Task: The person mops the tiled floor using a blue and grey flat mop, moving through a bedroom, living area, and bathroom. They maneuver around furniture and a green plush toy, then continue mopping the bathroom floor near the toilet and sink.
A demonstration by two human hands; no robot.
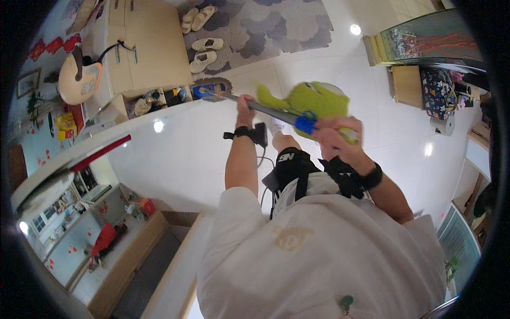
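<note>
My left hand is wrapped around the grey pole of a flat mop. Farther back, my right hand grips the pole by its blue end. The mop head, a blue plate with a grey-brown fringe, lies on the floor against the shoe cabinet's lower edge. A fuzzy lime-green plush item shows beyond the pole and partly behind my right hand. Whether that hand also holds it, I cannot tell.
Pale sandals and shoes sit on a grey patterned rug beside the cabinet. Open cubbies hold footwear. A helmet is at the left. On the right are a glass tank, a patterned bag and a white roll.
</note>
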